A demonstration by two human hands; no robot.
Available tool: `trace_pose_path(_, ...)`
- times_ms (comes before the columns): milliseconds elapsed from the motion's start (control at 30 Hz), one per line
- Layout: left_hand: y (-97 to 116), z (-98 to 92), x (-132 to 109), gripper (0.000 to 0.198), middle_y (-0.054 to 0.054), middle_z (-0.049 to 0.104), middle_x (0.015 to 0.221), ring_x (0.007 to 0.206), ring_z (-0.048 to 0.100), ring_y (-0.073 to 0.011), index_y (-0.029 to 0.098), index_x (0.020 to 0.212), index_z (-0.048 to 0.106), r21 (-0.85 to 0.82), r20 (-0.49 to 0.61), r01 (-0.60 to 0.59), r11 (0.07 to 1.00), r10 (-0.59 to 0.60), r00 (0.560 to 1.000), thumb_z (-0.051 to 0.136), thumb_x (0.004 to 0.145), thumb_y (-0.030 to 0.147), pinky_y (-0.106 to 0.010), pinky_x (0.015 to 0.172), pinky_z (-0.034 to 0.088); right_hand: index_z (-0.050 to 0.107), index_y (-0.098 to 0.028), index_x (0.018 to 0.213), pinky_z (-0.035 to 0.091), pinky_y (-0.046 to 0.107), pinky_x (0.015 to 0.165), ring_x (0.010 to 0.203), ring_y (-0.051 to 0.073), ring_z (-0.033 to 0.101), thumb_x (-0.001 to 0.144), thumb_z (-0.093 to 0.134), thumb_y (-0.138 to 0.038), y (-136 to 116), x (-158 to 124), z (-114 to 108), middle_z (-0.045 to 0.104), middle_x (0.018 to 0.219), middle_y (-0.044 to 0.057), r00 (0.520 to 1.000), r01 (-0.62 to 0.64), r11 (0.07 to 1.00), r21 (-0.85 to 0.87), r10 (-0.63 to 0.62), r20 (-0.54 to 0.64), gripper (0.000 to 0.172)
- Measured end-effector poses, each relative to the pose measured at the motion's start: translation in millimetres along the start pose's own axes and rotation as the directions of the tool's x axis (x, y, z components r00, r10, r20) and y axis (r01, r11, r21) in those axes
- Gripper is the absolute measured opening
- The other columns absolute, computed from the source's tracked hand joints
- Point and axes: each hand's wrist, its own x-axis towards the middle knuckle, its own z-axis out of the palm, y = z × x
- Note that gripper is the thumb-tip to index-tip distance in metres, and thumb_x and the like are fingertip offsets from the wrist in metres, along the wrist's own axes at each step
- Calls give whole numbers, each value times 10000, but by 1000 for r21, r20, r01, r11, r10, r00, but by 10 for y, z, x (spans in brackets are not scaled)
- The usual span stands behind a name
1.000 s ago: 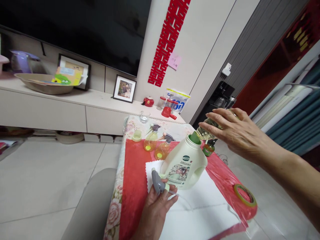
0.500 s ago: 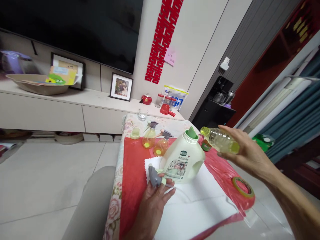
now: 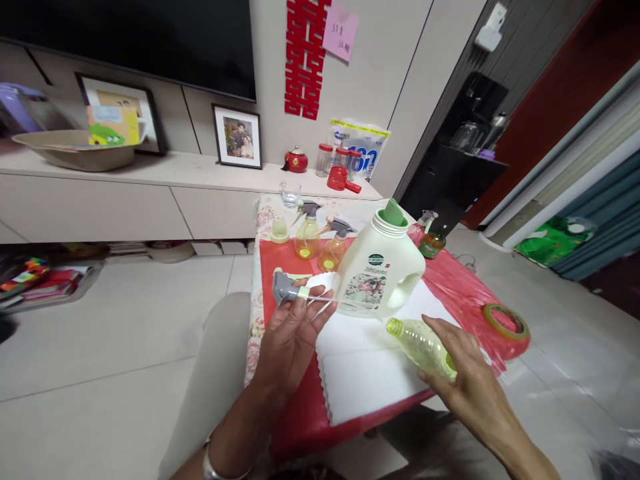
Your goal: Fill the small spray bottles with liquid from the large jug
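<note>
My left hand [image 3: 293, 333] pinches a grey spray-trigger head [image 3: 286, 289] with its thin tube pointing right, just left of a white detergent jug [image 3: 380, 270] with a green spout. My right hand [image 3: 463, 370] holds a small clear yellow-green bottle [image 3: 419, 343], tilted, open neck toward the jug, above a white cloth [image 3: 365, 363]. The cloth lies on a red sheet [image 3: 460, 300] covering a small table.
Behind the jug stand two amber spray bottles [image 3: 320, 243], a green-based spray bottle [image 3: 430, 241], a small green cap [image 3: 279, 231] and a glass [image 3: 290, 195]. A tape roll [image 3: 505, 321] lies at the table's right edge. A long cabinet [image 3: 150, 193] runs along the wall.
My right hand has brought the small bottle down from beside the jug's spout to low over the white cloth. My left hand has lifted the trigger head a little; the view tilted down.
</note>
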Motion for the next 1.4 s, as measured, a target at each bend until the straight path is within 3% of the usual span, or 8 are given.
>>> trace_pose_path(300,-91,47,-96,327,-42,739,1038,1022,716,-204,246,1115,651,52,54,55,997,-58,997,798,823,243,-400,963,582,310,-361,1539,448,513,1049,1310,307,442,840,622,-210,-172,43,33,487,1426,71,1000,-5,997,81,5,4,780)
trace_pose_path(567,-250,68,-200,320,-22,694,1068,1009,660,-181,254,1056,719,237,97,91,967,-116,988,845,767,307,-318,930,530,301,-380,1547,423,485,1090,1333,287,425,855,658,-231,-511,129,104,479,1439,53,999,-5,977,212,-4,41,792)
trace_pose_path(733,-325,3,-236,344,-40,683,1116,1167,576,-247,261,1085,722,300,181,66,952,-125,975,834,771,345,-406,1079,414,291,-378,1551,414,484,1116,1367,279,410,871,657,-247,-664,157,96,462,1459,57,998,-17,965,263,2,60,783)
trace_pose_path(900,-317,1,-228,343,-49,690,1151,1252,530,-276,269,1084,710,299,210,74,951,-142,967,827,775,362,-457,1156,325,326,-375,1546,471,437,1083,1376,275,426,865,656,-283,-724,147,84,354,1495,72,999,-28,964,264,18,40,762)
trace_pose_path(1167,-273,9,-220,327,-70,698,1128,1248,546,-320,238,1057,721,302,207,84,950,-151,967,831,767,342,-509,1142,335,319,-369,1554,514,369,1035,1308,242,511,859,676,-276,-726,144,120,454,1415,68,997,-40,950,309,19,72,787)
trace_pose_path(1400,-223,29,-202,300,-68,704,1165,1284,547,-301,228,1049,727,286,212,124,950,-189,959,831,783,321,-475,1169,325,398,-317,1508,543,388,1002,1245,264,592,872,691,-362,-681,143,155,563,1399,92,1000,-7,919,394,16,-20,701)
